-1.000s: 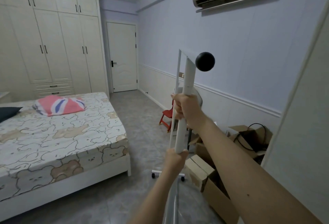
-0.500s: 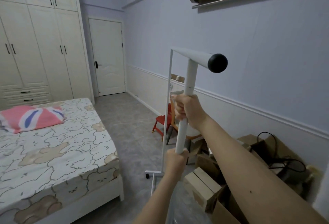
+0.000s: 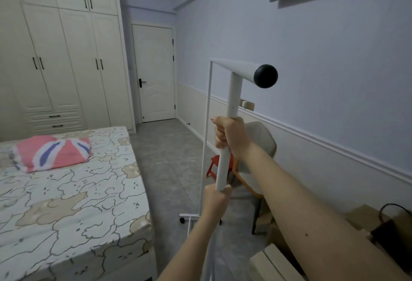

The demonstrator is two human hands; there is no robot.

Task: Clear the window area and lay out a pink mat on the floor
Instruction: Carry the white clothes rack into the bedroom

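A white clothes rack (image 3: pixel 235 93) with a black end cap (image 3: pixel 266 76) stands in front of me, between the bed and the right wall. My right hand (image 3: pixel 230 136) grips its near upright post high up. My left hand (image 3: pixel 215 198) grips the same post lower down. The rack's far thin post and wheeled foot (image 3: pixel 189 216) reach the floor ahead. No pink mat is in view; a pink flag-pattern pillow (image 3: pixel 52 153) lies on the bed.
A bed (image 3: pixel 73 202) with a bear-print sheet fills the left. By the right wall stand a grey chair (image 3: pixel 260 144), a red stool (image 3: pixel 215 164) and cardboard boxes (image 3: pixel 361 218). Grey floor runs ahead to a closed door (image 3: pixel 153 73); wardrobes (image 3: pixel 64 57) stand at left.
The rack has moved forward along the right wall with both hands on its post. My view has swung right and closer to the chair and stool.
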